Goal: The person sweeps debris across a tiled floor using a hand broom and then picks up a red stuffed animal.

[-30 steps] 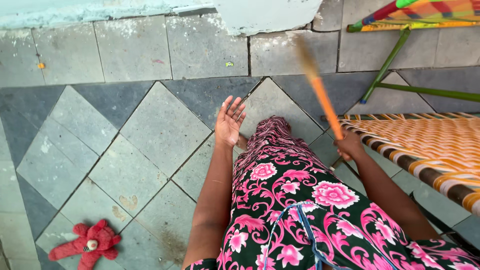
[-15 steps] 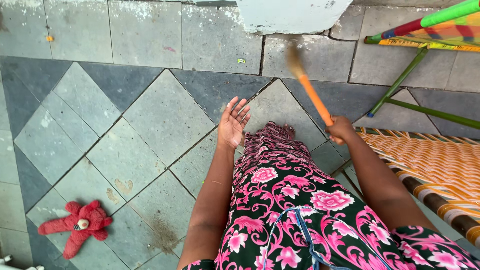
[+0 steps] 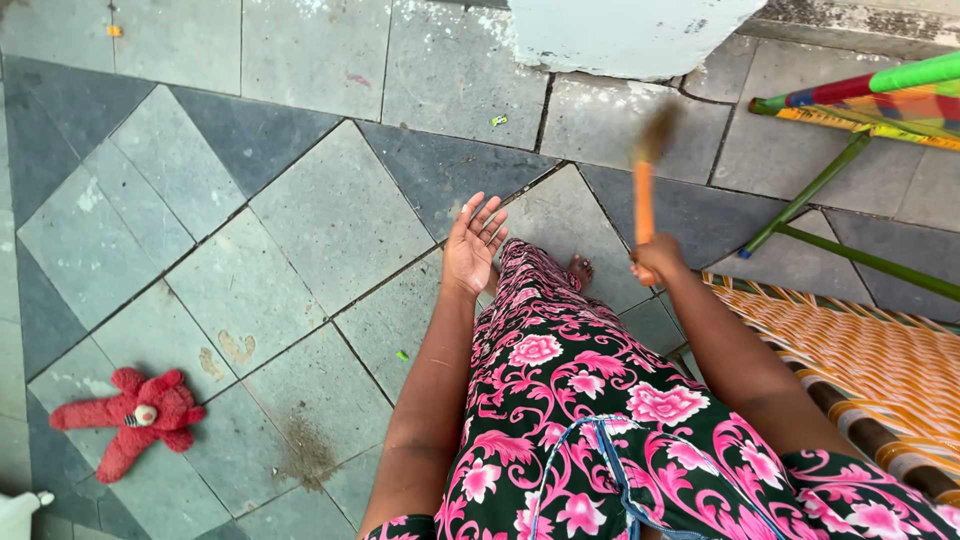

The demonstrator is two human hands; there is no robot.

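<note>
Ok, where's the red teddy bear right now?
The red teddy bear lies on the stone floor at lower left of the head view, well left of the open left hand.

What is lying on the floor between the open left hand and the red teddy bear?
In the head view, between the left hand and the red teddy bear lies only stone floor, with one small green scrap and some stains.

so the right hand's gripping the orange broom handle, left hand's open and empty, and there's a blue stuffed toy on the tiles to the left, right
One detail is off: the stuffed toy is red, not blue, as the head view shows. The right hand does grip the orange broom handle, and the left hand is open and empty.
</note>
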